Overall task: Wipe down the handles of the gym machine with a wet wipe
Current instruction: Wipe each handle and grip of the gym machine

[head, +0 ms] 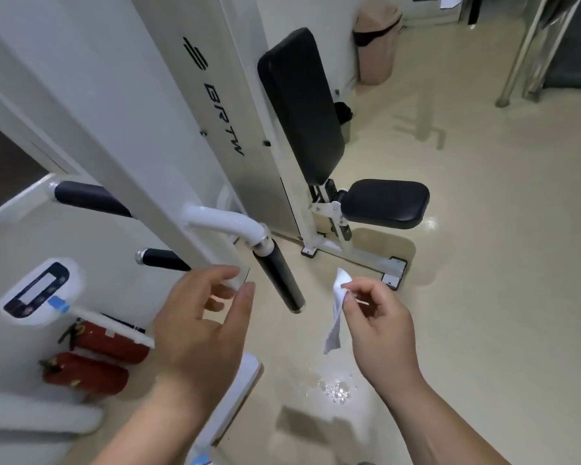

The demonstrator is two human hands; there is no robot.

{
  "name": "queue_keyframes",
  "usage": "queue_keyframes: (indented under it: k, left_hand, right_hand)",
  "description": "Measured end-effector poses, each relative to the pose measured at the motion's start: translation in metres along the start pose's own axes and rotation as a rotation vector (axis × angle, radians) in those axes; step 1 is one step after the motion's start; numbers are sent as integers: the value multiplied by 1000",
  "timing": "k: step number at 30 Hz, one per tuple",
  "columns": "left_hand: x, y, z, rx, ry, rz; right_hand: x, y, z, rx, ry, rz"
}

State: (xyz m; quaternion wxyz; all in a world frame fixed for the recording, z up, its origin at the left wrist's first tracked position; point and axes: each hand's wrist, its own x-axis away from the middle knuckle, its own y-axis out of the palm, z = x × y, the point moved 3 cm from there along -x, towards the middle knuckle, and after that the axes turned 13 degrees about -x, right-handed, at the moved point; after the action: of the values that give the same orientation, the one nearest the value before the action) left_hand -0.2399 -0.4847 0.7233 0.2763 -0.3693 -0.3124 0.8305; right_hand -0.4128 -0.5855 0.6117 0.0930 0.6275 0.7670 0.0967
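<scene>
The left hand (pixel 195 330) and right hand (pixel 379 333) are bare, like both forearms down to the frame's edge, with short nails.

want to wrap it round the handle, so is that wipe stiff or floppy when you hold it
Likely floppy: the wipe hangs limp and twisted below the pinch of the right hand. Probably very light, since fingertips alone carry it. It should drape round the handle easily, though it may bunch, as it looks crumpled.
</scene>
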Motion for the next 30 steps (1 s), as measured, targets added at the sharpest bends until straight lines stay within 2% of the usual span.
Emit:
queue_keyframes:
  k: [2,3,5,9,16,21,25,28,30]
  left_hand:
    - [-10,-11,15,-224,353,211]
    - [-15,-13,21,-303,478,264]
    - [-25,-9,23,-391,569,241]
    - [-29,6,7,-445,535,81]
    - [-29,13,0,-315,516,66]
    - [-33,8,-5,-218,480,-21]
    - [-31,10,-4,-203,455,-92]
    - [-31,7,-7,-196,411,-150]
    - [-31,4,-9,-178,412,-186]
  right_hand:
    - [-7,7,2,-19,18,-36]
    - [-10,11,3,-21,22,-51]
    - [-14,18,4,-19,22,-77]
    - [-16,31,6,-26,12,-126]
    - [-30,64,-13,-68,-55,-204]
    - [-35,86,-21,-242,-66,-272]
    - [-22,79,11,-50,-45,-246]
    - [-16,69,40,31,55,-223]
    - [-17,68,44,56,57,-228]
